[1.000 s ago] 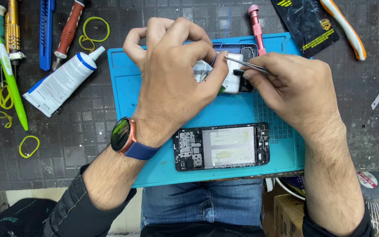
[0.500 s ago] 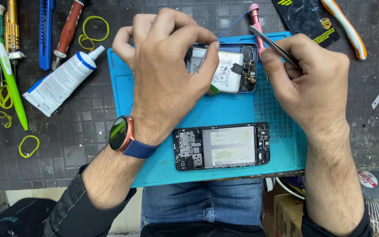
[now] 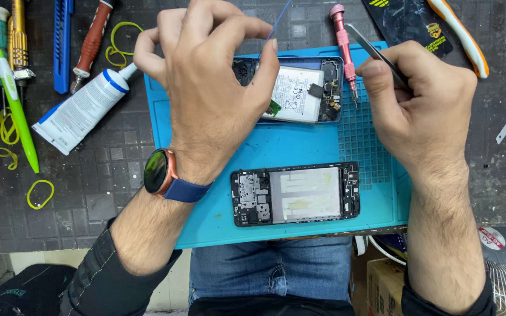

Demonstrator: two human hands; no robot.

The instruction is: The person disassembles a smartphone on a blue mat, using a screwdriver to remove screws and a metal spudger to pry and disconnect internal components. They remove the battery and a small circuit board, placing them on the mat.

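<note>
Fingers of your left hand point(image 3: 212, 88) were curled loosely over the left end of the opened phone body with the white battery point(image 3: 300, 90), thumb tip resting at its edge; whether they actually pinched the thin blue plastic pick point(image 3: 279, 20) sticking up behind them, you couldn't tell from this view. Your right hand point(image 3: 420, 99) was closed around slim metal tweezers point(image 3: 370, 47), thumb and forefinger clamped on the shaft, tips pointing up-left and clear of the phone. That phone body lay at the top of the blue silicone work mat point(image 3: 206, 205), touching your left hand. Just beside its right end lay a pink-handled precision screwdriver point(image 3: 345, 41), between phone and your right hand. Nearer you on the mat sat a second black phone frame with a pale middle panel point(image 3: 296, 195), apart from both hands. Your left wrist wore a dark round watch on a blue strap point(image 3: 162, 174). Left of the mat lay a white glue tube with a blue band point(image 3: 83, 111), a green pen-shaped tool point(image 3: 16, 111), and yellow rubber bands point(image 3: 40, 193) on the dark gridded bench.
</note>
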